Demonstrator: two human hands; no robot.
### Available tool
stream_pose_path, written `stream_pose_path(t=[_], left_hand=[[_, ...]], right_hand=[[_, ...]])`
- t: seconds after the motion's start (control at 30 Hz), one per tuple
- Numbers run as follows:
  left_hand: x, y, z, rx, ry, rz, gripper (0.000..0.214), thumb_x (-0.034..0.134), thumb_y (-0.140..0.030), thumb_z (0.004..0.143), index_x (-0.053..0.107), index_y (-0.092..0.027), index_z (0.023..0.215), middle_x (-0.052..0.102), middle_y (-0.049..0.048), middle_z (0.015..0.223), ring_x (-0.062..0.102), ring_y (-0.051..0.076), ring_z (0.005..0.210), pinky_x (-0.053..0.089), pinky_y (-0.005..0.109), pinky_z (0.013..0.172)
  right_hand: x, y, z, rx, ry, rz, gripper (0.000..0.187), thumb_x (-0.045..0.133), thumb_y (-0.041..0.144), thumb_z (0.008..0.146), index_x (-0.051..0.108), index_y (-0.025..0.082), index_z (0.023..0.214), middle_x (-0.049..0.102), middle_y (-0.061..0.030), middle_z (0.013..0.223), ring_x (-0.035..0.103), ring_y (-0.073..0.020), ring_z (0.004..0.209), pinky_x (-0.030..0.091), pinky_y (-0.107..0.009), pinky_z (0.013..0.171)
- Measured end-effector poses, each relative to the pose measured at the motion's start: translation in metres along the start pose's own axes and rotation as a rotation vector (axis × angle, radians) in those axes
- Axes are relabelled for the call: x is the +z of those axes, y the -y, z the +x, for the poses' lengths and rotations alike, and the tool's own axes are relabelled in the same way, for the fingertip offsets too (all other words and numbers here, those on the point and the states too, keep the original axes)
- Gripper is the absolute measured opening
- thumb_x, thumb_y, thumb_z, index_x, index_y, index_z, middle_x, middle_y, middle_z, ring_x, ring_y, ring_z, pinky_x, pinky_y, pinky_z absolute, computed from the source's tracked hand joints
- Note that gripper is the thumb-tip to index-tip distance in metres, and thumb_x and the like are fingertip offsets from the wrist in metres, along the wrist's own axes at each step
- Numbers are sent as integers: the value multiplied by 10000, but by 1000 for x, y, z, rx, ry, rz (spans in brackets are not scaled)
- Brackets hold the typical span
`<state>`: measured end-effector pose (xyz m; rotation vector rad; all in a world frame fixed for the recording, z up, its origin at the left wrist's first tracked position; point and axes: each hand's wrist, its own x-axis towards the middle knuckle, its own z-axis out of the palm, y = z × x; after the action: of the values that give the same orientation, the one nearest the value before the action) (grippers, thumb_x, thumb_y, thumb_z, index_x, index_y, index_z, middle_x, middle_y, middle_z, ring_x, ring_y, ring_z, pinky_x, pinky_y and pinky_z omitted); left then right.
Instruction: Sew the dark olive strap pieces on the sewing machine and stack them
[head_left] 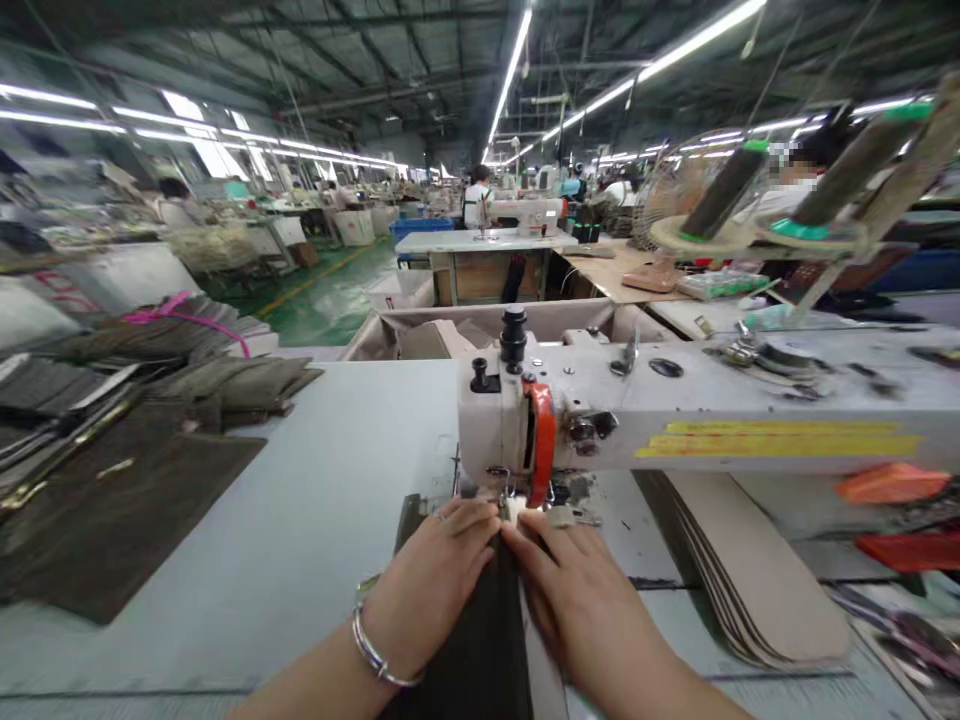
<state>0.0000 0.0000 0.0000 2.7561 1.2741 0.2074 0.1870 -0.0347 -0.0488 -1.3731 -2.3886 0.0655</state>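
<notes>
The cloth (pixel 491 650) lies under both hands on the tabletop (pixel 360 480), its long axis running from the near edge straight away toward the machine (pixel 495 420)'s foot. The left hand (pixel 442 565) lies flat on it, fingers extended, gripping nothing visible. The right hand (pixel 577 580) rests along its right side, thumb hidden; whether it pinches, I cannot tell. Both sets of fingertips sit just short of the foot, neither clearly nearer.

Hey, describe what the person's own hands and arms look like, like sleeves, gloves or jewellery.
Both forearms are bare where they show, with no sleeves, and neither hand wears a glove. The left hand has a shiny, silvery, rounded bangle at its wrist. The right hand shows no bracelet. Any rings are too unclear to confirm.
</notes>
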Motion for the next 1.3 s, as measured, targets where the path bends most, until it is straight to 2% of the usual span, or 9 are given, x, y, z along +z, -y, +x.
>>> stream_pose_path(t=[0.37, 0.5, 0.57, 0.63, 0.8, 0.97, 1.1, 1.2, 1.3], left_hand=[[-5, 8, -5, 39, -30, -52, 321, 553, -104, 900, 563, -154, 1217, 596, 71, 1283, 521, 200, 1237, 396, 401, 1113], [-2, 1, -39, 289, -39, -18, 373, 616, -286, 893, 553, -181, 1245, 571, 81, 1327, 506, 245, 1257, 383, 444, 1103], [5, -3, -56, 419, -73, -45, 246, 548, -288, 944, 590, -231, 1179, 618, 21, 1267, 528, 179, 1235, 328, 388, 1137], [13, -6, -69, 456, -137, -68, 181, 491, -245, 977, 618, -250, 1105, 659, -23, 1187, 542, 117, 1208, 250, 338, 1170], [20, -5, -72, 389, -258, -78, 154, 500, -236, 969, 638, -215, 1033, 686, -16, 1094, 562, 128, 1169, 182, 338, 1193], [12, -5, -69, 357, -181, -67, 217, 541, -338, 942, 629, -199, 1084, 674, 7, 1131, 552, 150, 1180, 215, 315, 1186], [8, -7, -69, 386, -260, -83, 160, 563, -266, 931, 636, -212, 1063, 700, -11, 1046, 582, 139, 1125, 237, 324, 1184], [2, 7, -59, 352, -162, -67, 358, 585, -342, 914, 559, -213, 1247, 625, 36, 1245, 477, 203, 1270, 211, 436, 1188], [-1, 38, -39, 133, -45, -27, 521, 550, -384, 925, 402, -260, 1409, 426, 57, 1462, 306, 268, 1391, 187, 546, 1163]], right_hand=[[-2, 4, 1, 10, -31, 84, 462, 464, 133, 908, 447, 222, 1361, 541, -80, 1231, 485, -262, 1067, 446, -475, 897], [0, 2, 0, -11, -79, 98, 430, 452, 128, 913, 471, 212, 1335, 551, -79, 1222, 484, -259, 1087, 442, -478, 911], [2, 1, 0, -20, -93, 97, 396, 447, 145, 926, 486, 205, 1315, 551, -75, 1233, 484, -252, 1097, 438, -473, 923], [4, 1, 1, -18, -89, 78, 392, 448, 156, 931, 482, 201, 1319, 549, -75, 1244, 481, -258, 1116, 435, -476, 931], [5, -1, 1, -29, -76, 20, 428, 456, 162, 929, 448, 194, 1356, 529, -83, 1288, 485, -272, 1127, 450, -472, 906], [5, 0, 1, -53, -78, -10, 444, 452, 155, 928, 432, 173, 1372, 520, -89, 1304, 482, -269, 1135, 456, -457, 905], [6, -1, 2, -61, -102, -31, 436, 461, 152, 925, 447, 170, 1361, 524, -92, 1303, 497, -272, 1109, 472, -459, 885], [5, -2, 2, -67, -85, -40, 452, 461, 152, 926, 431, 172, 1376, 510, -93, 1323, 490, -277, 1121, 477, -459, 878], [5, -1, 1, -55, -70, -46, 459, 464, 155, 926, 427, 182, 1383, 505, -90, 1330, 488, -276, 1119, 468, -460, 894]])
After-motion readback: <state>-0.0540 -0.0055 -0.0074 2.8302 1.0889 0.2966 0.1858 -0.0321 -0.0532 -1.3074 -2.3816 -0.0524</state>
